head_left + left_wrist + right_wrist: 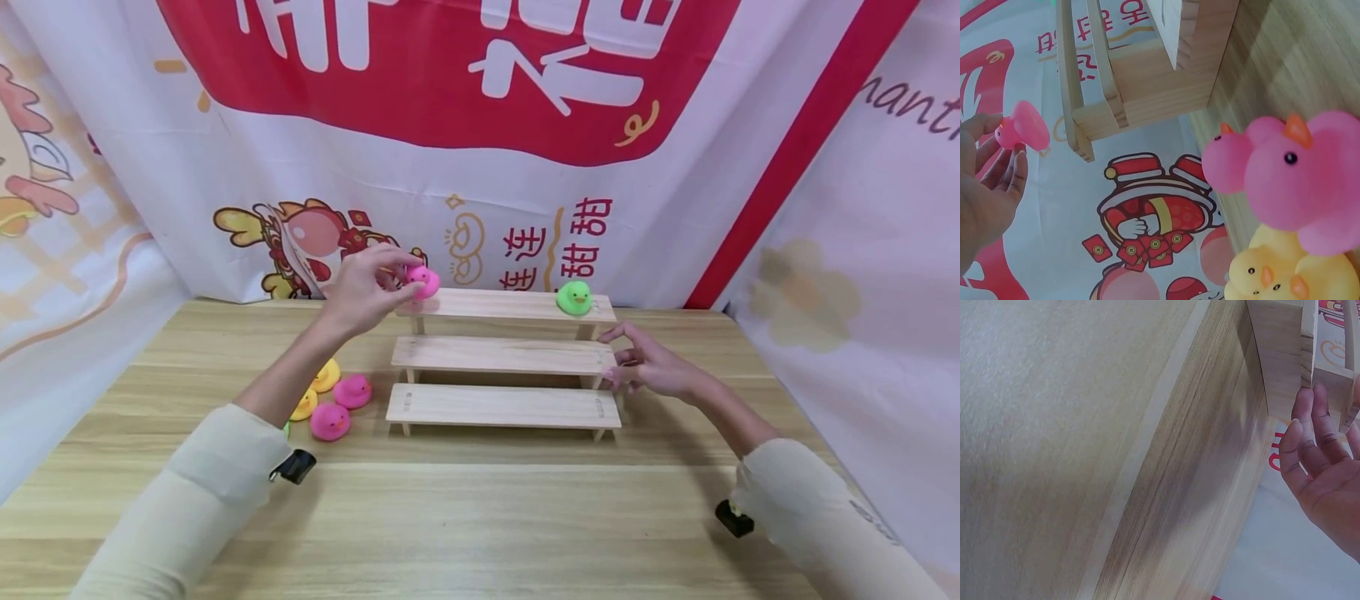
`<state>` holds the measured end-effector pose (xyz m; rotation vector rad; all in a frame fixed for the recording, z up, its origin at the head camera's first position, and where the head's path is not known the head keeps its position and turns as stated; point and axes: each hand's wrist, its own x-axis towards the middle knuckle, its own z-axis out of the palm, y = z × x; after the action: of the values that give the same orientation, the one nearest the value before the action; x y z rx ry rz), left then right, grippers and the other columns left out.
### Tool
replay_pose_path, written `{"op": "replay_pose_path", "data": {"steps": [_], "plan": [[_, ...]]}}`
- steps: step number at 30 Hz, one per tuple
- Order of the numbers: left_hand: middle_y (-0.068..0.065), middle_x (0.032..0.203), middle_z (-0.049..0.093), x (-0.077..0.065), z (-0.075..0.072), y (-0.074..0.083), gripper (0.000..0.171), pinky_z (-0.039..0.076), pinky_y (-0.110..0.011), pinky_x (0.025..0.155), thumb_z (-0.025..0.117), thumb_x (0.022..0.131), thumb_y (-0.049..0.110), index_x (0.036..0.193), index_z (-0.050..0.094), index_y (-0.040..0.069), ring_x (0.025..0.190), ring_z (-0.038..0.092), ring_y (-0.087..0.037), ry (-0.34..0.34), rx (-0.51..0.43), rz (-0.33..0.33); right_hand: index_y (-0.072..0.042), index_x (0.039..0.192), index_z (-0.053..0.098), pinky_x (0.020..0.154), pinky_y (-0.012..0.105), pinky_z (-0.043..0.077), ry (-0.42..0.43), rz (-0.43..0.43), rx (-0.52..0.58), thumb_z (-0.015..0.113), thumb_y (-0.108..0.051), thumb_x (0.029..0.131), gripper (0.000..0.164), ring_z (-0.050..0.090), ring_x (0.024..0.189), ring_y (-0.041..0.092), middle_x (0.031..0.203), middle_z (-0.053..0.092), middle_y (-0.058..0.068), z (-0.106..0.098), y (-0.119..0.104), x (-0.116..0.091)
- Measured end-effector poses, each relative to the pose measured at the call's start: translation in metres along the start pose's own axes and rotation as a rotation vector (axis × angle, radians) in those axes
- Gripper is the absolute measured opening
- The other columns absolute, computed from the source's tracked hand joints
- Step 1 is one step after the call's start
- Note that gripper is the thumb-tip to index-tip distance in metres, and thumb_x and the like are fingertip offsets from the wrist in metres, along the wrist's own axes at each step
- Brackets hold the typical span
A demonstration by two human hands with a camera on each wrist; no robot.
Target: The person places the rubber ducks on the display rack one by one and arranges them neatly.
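Note:
My left hand (366, 292) pinches a pink rubber duck (424, 282) at the left end of the top step of a three-step wooden display stand (502, 355). In the left wrist view this pink duck (1030, 125) sits between thumb and fingers. Near the right end of the top step stands a green rubber duck (574, 298). My right hand (654, 363) is at the stand's right end, by the middle step. In the right wrist view, its loosely bent fingers (1302, 403) meet the end of a step, their tips right at the wood.
Left of the stand, on the wooden table (450, 517), lie pink ducks (331, 422) and yellow ducks (326, 377), with a bit of green beside them. A printed cloth (420, 208) hangs close behind the stand. More printed cloth (847, 275) borders the sides.

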<state>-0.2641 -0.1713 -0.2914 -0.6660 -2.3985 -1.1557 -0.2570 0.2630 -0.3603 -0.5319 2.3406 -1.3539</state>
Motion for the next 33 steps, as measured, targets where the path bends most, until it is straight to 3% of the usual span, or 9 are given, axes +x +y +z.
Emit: {"op": "replay_pose_path", "data": {"steps": [9, 33], "plan": [[-0.017, 0.102, 0.070, 0.005, 0.008, 0.004, 0.030, 0.054, -0.024, 0.069, 0.083, 0.086, 0.003, 0.114, 0.075, -0.006, 0.083, 0.065, -0.026, -0.050, -0.033, 0.026, 0.002, 0.140, 0.029, 0.064, 0.033, 0.053, -0.003, -0.004, 0.014, 0.063, -0.001, 0.099, 0.053, 0.066, 0.081, 0.027, 0.100, 0.070, 0.021, 0.001, -0.002, 0.002], [-0.018, 0.108, 0.071, 0.016, 0.036, 0.013, 0.029, 0.056, -0.023, 0.070, 0.082, 0.087, 0.004, 0.114, 0.075, -0.004, 0.083, 0.065, -0.026, -0.091, -0.070, 0.004, 0.002, 0.139, 0.031, 0.065, 0.034, 0.052, -0.003, -0.005, -0.013, 0.062, -0.002, 0.099, 0.050, 0.065, 0.081, 0.025, 0.097, 0.070, 0.019, 0.000, -0.002, 0.002]]}}
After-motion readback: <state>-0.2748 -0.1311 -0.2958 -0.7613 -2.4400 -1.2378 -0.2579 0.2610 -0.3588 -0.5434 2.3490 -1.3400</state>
